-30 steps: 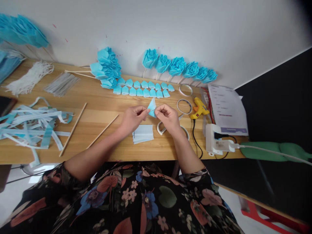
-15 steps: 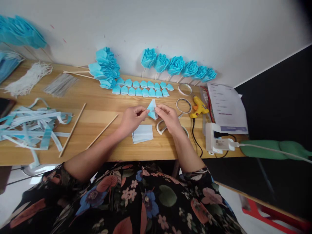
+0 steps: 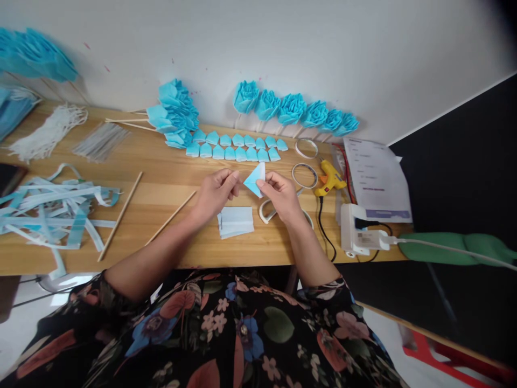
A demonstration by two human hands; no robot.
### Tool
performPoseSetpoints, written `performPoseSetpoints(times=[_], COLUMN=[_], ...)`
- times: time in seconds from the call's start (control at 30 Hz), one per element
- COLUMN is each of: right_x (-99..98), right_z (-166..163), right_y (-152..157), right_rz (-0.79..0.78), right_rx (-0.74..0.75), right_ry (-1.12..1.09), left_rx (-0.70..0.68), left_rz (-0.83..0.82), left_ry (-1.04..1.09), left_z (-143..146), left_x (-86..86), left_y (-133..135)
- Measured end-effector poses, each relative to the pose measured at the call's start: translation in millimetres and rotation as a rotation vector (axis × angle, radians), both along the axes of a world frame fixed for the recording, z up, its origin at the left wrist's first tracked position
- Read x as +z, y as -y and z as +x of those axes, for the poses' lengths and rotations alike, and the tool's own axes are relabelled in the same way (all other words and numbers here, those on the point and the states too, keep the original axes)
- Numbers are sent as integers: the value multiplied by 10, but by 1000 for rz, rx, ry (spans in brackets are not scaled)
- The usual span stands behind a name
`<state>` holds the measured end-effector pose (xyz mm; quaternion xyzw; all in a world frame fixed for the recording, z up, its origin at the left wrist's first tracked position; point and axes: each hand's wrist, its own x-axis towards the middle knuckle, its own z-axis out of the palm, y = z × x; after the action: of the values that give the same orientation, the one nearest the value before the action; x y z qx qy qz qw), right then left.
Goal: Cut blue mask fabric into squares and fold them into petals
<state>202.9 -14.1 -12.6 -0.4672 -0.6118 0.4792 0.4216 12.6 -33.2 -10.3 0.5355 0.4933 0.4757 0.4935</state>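
"Paper (image 3: 252,181) pointing where?"
"Its tip points left; its long axis runs near to far, above the table (image 3: 161,161). My right hand (image 3: 281,197) pinches it."
"Your left hand (image 3: 216,195)?"
"My fingers are drawn narrow, just left of the tip. Half a second ago, both hands gripped it."

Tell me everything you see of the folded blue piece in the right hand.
The folded blue piece is roughly triangular, looks like thin, soft sheet material, and has a paler strip along its right edge. The right hand pinches it near its lower right, with one point facing the left hand; contact there is unclear. It's beyond the pale stack.
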Motion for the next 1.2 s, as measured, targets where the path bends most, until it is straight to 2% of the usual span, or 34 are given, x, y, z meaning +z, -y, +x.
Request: performPoseSetpoints(times=[0.27, 0.6, 0.9, 1.2], right_x=[-23, -24, -23, -20], right_z=[-2, 2, -5, -5], right_y=[11, 4, 14, 24], right_rz=[5, 5, -15, -16], right_rx=[8, 4, 50, 59], right_ry=[11, 6, 33, 45], left_rx=[-102, -91, -73, -121], left_rz=[-49, -66, -38, -61], left_ry=[-4, 15, 0, -33], left_z=[28, 34, 19, 22], left_x=[3, 44, -88, -37], left_y=[13, 18, -15, 4])
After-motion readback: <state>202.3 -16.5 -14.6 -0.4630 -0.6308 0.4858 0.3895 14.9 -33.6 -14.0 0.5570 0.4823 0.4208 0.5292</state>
